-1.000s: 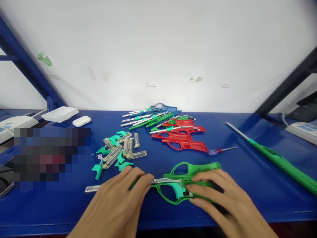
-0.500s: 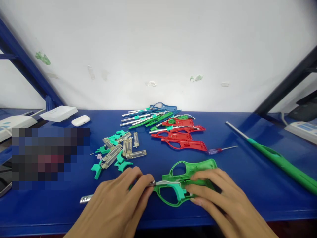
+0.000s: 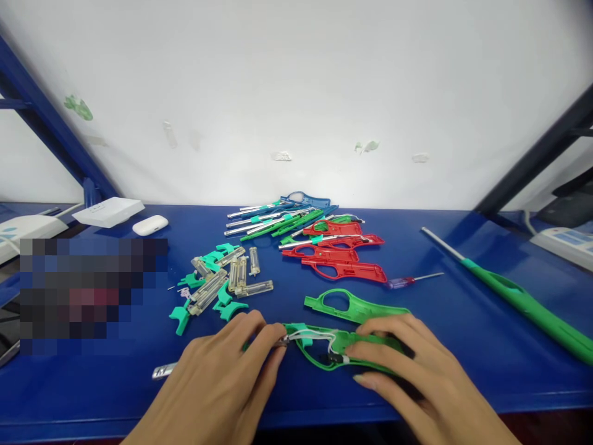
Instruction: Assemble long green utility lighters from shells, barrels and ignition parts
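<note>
My left hand (image 3: 227,364) pinches the metal tube of an opened utility lighter; the tube's silver tip (image 3: 163,371) sticks out past the hand's left side. My right hand (image 3: 407,352) grips the handle of the green lighter shell half (image 3: 319,366), thumb on the near side, fingers over the top. Inside this half lie white wires (image 3: 331,339), a black igniter piece (image 3: 334,358) by my right index finger, and a teal trigger (image 3: 303,334) near the left fingertips. Just behind rests the other green shell half (image 3: 359,307), which the right hand's knuckles partly overlap.
Several clear fuel tanks (image 3: 238,272) and teal triggers (image 3: 181,318) lie at left centre. Behind are red shell halves (image 3: 345,269) and blue and green lighter parts (image 3: 278,217). A screwdriver (image 3: 403,282) and a whole green lighter (image 3: 514,296) lie to the right.
The teal trigger has shifted left inside the shell, and the black igniter piece with its wires now shows. The far shell half lies apart from the near one. The left hand barely moved.
</note>
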`<state>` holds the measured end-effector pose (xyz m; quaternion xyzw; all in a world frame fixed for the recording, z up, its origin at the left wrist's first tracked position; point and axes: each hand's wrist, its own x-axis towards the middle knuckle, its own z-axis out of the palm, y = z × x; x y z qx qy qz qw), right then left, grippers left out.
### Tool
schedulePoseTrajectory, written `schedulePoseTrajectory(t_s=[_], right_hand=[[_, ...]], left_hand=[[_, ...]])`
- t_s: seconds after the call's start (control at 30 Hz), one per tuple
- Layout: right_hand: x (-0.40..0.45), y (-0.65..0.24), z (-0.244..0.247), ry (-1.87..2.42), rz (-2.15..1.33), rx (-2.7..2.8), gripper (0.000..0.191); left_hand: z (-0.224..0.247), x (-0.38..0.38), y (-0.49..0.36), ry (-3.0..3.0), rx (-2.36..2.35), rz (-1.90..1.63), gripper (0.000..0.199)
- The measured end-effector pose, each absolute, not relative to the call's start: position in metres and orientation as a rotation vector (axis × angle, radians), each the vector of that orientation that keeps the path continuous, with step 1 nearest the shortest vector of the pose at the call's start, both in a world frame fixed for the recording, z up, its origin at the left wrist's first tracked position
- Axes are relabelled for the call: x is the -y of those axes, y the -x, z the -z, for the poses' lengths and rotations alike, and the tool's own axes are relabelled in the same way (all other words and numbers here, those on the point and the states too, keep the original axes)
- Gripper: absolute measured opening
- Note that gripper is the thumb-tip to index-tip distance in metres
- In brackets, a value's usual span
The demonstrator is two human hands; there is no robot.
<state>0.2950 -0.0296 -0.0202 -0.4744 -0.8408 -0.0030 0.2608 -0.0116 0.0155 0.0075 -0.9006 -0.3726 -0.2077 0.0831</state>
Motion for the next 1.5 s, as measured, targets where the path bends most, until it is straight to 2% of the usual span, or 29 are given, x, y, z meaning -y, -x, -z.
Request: schedulePoseTrajectory(t_s=[0.17, 0.37, 0.53, 0.77, 0.9, 1.1, 1.23, 1.5], right_hand=[[0.028, -0.294, 0.021, 1.289, -0.028, 2.265, 0.019], [0.031, -0.297, 0.023, 1.254, -0.092, 2.330, 0.023], [0.030, -0.297, 0.023, 1.223, -0.071, 2.312, 0.021], [0.027, -0.296, 0.018, 1.207, -0.055, 2.251, 0.018], [0.028, -0.297, 0.020, 1.216, -0.060, 2.239, 0.019], [0.027, -0.295, 0.021, 1.208, -0.020, 2.224, 0.018], [0.026, -0.294, 0.019, 1.202, 0.011, 2.221, 0.017], [0.026, -0.294, 0.016, 1.178, 0.031, 2.219, 0.019]], left_hand=[[0.000, -0.013, 0.010, 2.694, 1.121, 0.605, 0.033], [0.010, -0.011, 0.004, 2.623, 1.136, 0.548, 0.043], [0.006, -0.011, -0.006, 2.623, 1.112, 0.749, 0.040], [-0.006, -0.015, 0.009, 2.574, 1.255, 0.966, 0.021], [-0.017, -0.025, 0.026, 2.452, 1.461, 1.005, 0.024], [-0.023, -0.049, 0.052, 2.223, 1.828, 0.762, 0.040], [-0.020, -0.059, 0.059, 2.215, 1.911, 0.680, 0.049], [-0.028, -0.046, 0.063, 2.320, 1.822, 0.760, 0.039]])
